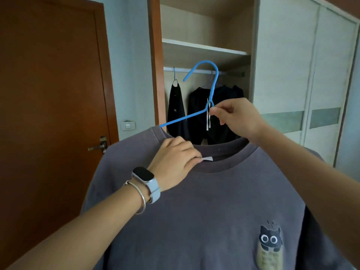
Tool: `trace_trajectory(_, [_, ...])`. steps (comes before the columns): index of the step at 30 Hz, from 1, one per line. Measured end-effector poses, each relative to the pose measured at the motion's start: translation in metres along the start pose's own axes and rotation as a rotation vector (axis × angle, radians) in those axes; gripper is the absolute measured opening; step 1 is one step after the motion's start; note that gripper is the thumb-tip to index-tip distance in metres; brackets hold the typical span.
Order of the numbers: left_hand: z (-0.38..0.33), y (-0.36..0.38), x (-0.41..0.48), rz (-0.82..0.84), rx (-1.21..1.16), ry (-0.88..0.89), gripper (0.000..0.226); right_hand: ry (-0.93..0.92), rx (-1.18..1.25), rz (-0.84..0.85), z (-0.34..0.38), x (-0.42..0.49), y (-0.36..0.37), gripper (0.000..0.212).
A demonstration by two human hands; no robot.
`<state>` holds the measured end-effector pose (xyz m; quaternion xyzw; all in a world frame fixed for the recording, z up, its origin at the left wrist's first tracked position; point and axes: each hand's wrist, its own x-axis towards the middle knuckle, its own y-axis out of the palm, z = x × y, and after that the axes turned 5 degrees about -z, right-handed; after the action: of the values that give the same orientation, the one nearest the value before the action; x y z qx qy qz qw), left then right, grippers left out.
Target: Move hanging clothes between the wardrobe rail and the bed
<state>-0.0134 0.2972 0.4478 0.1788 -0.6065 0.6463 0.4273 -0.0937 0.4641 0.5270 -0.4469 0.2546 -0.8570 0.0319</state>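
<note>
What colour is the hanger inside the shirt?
The hanger is bright blue. The head view shows it clearly, with its hook raised before the wardrobe rail.

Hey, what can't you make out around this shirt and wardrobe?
Head view:
- Right arm of the hanger: behind the right hand and shirt.
- The shirt hem: cut by bottom edge.
- Words under the cat print: blurred.
- The dark clothes on the rail: too dark to count.
- The bed: out of frame.
</note>
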Motion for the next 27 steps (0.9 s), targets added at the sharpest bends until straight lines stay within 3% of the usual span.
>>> trace_trajectory(11, [0.064,0.116,0.072,0.030,-0.144,-0.032,0.048,0.105,-0.081,-0.034,-0.087,0.088,0.074,0.021])
trace_trajectory(15, [0.102,0.160,0.093,0.317,-0.144,-0.115,0.046,0.123,-0.102,-0.039,-0.106,0.109,0.100,0.019])
trace_trajectory(21, [0.150,0.199,0.125,0.536,-0.191,0.009,0.049,0.208,-0.195,-0.116,-0.118,0.145,0.135,0.020])
trace_trajectory(24, [0.173,0.209,0.139,0.464,-0.380,-0.037,0.056,0.268,-0.221,-0.149,-0.125,0.155,0.142,0.019])
trace_trajectory(27, [0.192,0.221,0.151,0.248,-0.541,-0.037,0.051,0.325,-0.229,-0.181,-0.133,0.160,0.143,0.018])
